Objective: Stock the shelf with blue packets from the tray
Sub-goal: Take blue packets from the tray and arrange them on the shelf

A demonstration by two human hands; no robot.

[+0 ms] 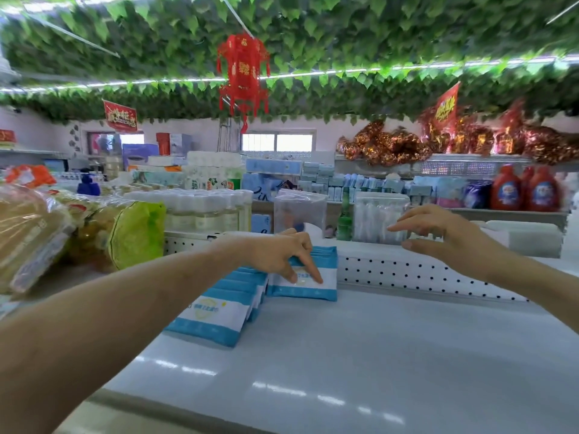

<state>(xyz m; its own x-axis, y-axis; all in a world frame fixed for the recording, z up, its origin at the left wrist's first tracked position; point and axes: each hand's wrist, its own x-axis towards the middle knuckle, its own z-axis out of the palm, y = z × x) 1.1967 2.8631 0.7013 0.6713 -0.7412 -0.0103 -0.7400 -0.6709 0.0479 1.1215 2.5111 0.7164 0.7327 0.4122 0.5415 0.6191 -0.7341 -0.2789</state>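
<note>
**Left hand on upright packets, right hand free**

Head view: reference is the white perforated metal back panel (423, 277). The pale grey flat shelf (376, 355) runs in front of it. Toward the panel's left part, an upright group of blue-and-white plastic packets (308, 288) stands on the shelf, just in front of the panel. Left of that group and further out from the panel, a leaning row of blue-and-white packets (216, 311) tilts toward the camera and touches the upright group.

The left hand (279, 252) sits over the upright group's top edge. Two fingers run straight down the front packet's face, touching it. The thumb is hidden, and no curl round the packet is visible.

The right hand (438, 236) hovers above the panel's top edge, fingers spread and nearly straight, holding nothing.

A clear plastic pack (380, 217) and a green bottle (344, 217) stand behind the panel.
</note>
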